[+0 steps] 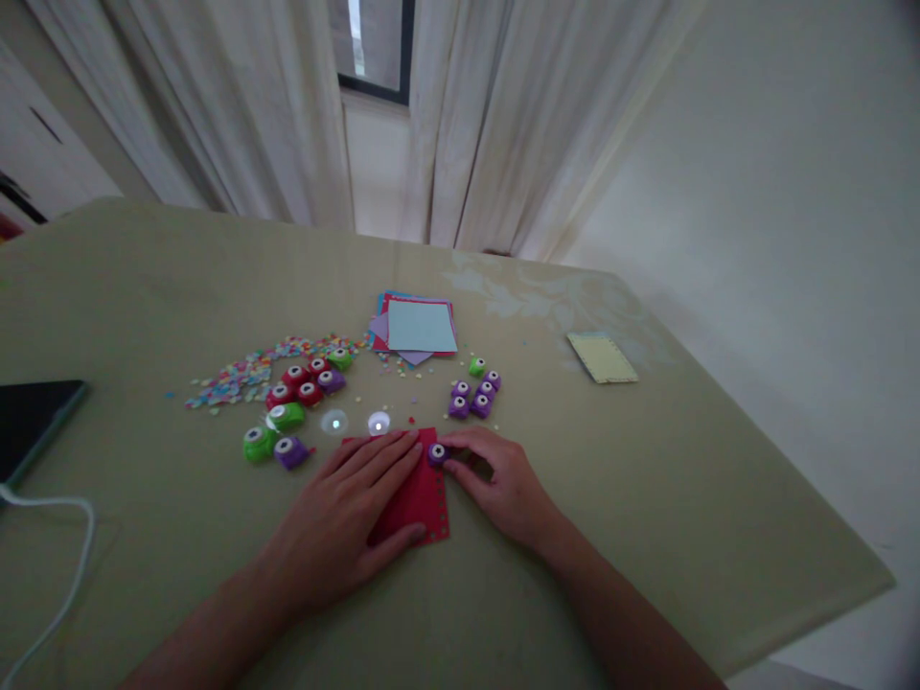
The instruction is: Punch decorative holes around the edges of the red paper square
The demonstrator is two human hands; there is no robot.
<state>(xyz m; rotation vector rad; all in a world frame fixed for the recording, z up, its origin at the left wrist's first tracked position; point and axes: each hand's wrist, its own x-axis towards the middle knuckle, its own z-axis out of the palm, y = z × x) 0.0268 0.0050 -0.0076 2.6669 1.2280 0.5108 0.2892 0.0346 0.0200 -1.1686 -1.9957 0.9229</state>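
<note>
A red paper sheet [421,498] with punched holes along its right edge lies on the beige table [647,498]. My left hand [345,517] rests flat on it, fingers stretched out. My right hand [503,484] pinches a small purple paper punch [437,453] at the sheet's upper right corner. Just beyond lie several more purple punches [474,395] with one green punch [476,366].
A cluster of red, green and purple punches [298,398] sits left of centre beside scattered confetti [244,376]. A stack of coloured paper squares [418,328] lies further back, a yellow punched sheet [602,357] to the right, and a dark tablet [33,422] with a white cable [64,585] at the left edge.
</note>
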